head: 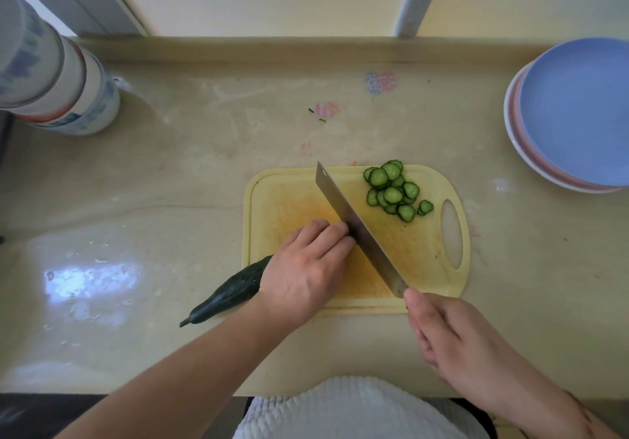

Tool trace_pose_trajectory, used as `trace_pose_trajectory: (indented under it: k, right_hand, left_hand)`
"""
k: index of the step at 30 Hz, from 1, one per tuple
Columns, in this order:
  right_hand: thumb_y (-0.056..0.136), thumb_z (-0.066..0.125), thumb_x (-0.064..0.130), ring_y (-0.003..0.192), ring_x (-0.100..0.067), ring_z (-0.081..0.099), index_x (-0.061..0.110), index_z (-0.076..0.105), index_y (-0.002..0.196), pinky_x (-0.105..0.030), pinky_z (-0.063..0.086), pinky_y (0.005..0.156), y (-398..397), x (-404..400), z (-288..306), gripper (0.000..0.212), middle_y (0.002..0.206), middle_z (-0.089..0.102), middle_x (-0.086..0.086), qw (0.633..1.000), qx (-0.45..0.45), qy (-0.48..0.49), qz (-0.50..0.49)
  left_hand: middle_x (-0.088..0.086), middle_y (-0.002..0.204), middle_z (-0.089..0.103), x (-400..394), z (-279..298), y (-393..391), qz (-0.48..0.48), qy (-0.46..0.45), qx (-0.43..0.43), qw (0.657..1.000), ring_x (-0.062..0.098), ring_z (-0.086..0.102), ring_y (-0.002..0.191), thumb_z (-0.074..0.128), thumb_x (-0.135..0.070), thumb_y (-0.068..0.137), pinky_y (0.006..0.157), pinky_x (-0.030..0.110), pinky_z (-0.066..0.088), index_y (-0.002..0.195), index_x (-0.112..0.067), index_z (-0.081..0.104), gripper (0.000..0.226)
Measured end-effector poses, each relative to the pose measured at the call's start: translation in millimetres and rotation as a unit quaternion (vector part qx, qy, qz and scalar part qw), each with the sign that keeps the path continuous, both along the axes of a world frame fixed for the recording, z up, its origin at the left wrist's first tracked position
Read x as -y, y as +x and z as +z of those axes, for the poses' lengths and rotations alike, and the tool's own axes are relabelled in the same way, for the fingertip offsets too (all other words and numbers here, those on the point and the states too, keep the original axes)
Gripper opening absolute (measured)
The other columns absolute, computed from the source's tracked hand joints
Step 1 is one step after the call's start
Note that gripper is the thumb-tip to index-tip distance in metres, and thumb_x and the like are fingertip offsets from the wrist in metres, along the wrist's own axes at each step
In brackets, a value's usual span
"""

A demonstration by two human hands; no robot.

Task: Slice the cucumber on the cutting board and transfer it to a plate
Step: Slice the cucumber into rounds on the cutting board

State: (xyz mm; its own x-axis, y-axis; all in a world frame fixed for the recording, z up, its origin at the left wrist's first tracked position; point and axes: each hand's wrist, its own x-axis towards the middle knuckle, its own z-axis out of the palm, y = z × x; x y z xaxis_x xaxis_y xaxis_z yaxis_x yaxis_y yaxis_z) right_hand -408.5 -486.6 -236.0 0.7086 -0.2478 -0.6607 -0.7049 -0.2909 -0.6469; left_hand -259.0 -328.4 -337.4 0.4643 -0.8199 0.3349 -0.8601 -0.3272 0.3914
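Observation:
A dark green cucumber [228,291] lies slantwise across the near left corner of the yellow cutting board [422,258], its stem end hanging over the counter. My left hand [306,268] grips it with curled fingers, hiding the cut end. A broad cleaver [354,224] stands on edge against my left knuckles, and my right hand [452,336] holds its hidden handle. A pile of several cucumber slices [394,191] sits at the board's far right. A blue plate [578,111] tops a stack at the far right.
A stack of white and blue bowls [58,88] stands at the far left. The beige counter [170,173] has faint pink and blue stains behind the board and a wet sheen at the left. A wall and a window frame rise along the back.

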Motion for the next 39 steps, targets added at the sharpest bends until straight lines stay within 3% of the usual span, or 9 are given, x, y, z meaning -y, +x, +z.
trace_pose_trajectory:
  k: [6,11,24,33,39]
  right_hand:
    - [0.077,0.024,0.082,0.047,-0.008,0.028,0.016,0.035,0.064,-0.031,0.029,0.05,0,1,-1,0.069,0.051,0.03,0.006,1.0,0.003,-0.019,0.017]
    - [0.084,0.019,0.075,0.048,-0.011,0.035,0.015,0.039,0.063,-0.044,0.041,0.057,18,1,-14,0.066,0.051,0.035,0.004,0.999,-0.009,-0.031,0.037]
    - [0.084,0.026,0.073,0.043,-0.006,0.027,0.014,0.036,0.065,-0.026,0.028,0.048,7,4,-4,0.062,0.048,0.029,0.006,1.0,-0.002,-0.005,0.021]
    - [0.076,0.023,0.085,0.047,-0.007,0.027,0.013,0.036,0.066,-0.032,0.029,0.05,-1,6,-3,0.074,0.051,0.029,0.006,0.999,-0.004,-0.015,0.034]
    - [0.085,0.021,0.073,0.044,-0.008,0.029,0.014,0.036,0.065,-0.031,0.033,0.051,14,1,-16,0.064,0.049,0.03,0.005,0.999,-0.01,0.002,0.034]
  left_hand:
    - [0.009,0.116,0.069,0,2,0,0.003,-0.003,-0.002,1.0,0.032,0.065,0.102,0.074,-0.002,0.089,0.078,0.044,0.057,0.108,-0.006,0.073,0.02]
    - [0.009,0.116,0.069,1,0,-1,0.007,-0.002,0.005,1.0,0.034,0.066,0.101,0.072,-0.003,0.089,0.079,0.044,0.057,0.108,-0.006,0.073,0.018]
    - [0.008,0.114,0.069,1,-1,0,0.022,-0.016,-0.023,0.999,0.028,0.064,0.102,0.067,-0.008,0.095,0.086,0.039,0.057,0.108,-0.005,0.073,0.015]
    - [0.008,0.113,0.069,1,0,0,0.02,-0.02,-0.037,0.999,0.028,0.065,0.102,0.065,-0.009,0.097,0.086,0.039,0.057,0.106,-0.003,0.073,0.014]
    - [0.009,0.114,0.069,1,-1,-2,0.019,-0.02,-0.03,0.999,0.03,0.065,0.103,0.062,-0.01,0.099,0.087,0.039,0.057,0.106,-0.003,0.074,0.016]
